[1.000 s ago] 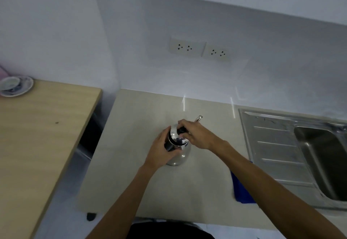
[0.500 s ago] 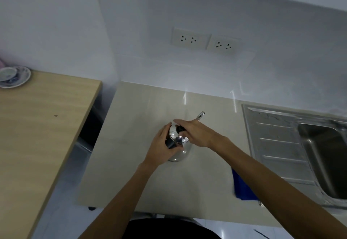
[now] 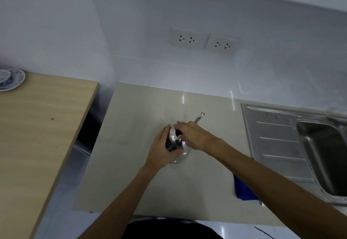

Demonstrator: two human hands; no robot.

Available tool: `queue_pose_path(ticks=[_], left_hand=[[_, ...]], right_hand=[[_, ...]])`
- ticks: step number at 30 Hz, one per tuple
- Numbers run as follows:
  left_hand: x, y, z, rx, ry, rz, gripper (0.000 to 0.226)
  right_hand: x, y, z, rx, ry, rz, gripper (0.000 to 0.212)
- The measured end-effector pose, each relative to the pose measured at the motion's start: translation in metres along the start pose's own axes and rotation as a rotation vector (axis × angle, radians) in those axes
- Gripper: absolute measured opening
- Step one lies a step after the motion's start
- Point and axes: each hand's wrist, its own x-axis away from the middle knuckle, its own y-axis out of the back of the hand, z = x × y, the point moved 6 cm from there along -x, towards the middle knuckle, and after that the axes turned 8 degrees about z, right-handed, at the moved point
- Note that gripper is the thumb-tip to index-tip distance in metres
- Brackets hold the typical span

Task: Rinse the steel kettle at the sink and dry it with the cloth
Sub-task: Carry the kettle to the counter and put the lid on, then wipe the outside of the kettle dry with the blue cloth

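A small shiny steel kettle (image 3: 181, 157) stands upright on the beige counter (image 3: 131, 144), its thin spout (image 3: 199, 117) pointing to the back right. My left hand (image 3: 163, 150) wraps around its left side near the black handle. My right hand (image 3: 193, 134) rests on top, fingers pinching the black lid knob. A blue cloth (image 3: 243, 190) lies on the counter near the front edge, partly hidden by my right forearm. The steel sink (image 3: 323, 156) with its ribbed drainboard (image 3: 272, 144) is at the right.
A wooden table (image 3: 37, 135) stands to the left across a dark gap, with a patterned saucer and cup (image 3: 10, 79) at its far corner. Two wall sockets (image 3: 204, 40) sit on the white wall behind the counter.
Both hands stay on the kettle; the view has tilted slightly down and the right hand's fingers have shifted a little on the lid.
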Motion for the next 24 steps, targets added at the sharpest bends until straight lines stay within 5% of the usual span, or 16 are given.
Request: queue_pose_path(ticks=[4,9,15,17,21,24], left_hand=[[0.001,0.0,-0.007,-0.003,-0.017,0.002,0.106],[0.002,0.006,-0.011,-0.035,-0.013,0.053,0.119],[-0.012,0.011,-0.056,-0.237,-0.253,0.062,0.069],[-0.021,0.006,-0.062,-0.286,-0.299,0.085,0.058],[-0.026,-0.001,-0.058,-0.268,-0.283,0.053,0.049],[-0.025,-0.005,-0.056,-0.26,-0.272,0.0,0.05]], right_hand=[[0.0,0.0,-0.006,-0.11,-0.048,-0.003,0.018],[0.04,-0.009,-0.03,-0.419,-0.145,-0.152,0.072],[0.177,-0.089,-0.14,-0.604,-0.748,-0.69,0.036],[0.211,-0.128,-0.171,-0.462,-0.85,-0.618,0.034],[0.229,-0.207,-0.204,-0.219,-0.888,-0.175,0.065],[0.23,-0.225,-0.205,-0.139,-0.854,-0.223,0.071]])
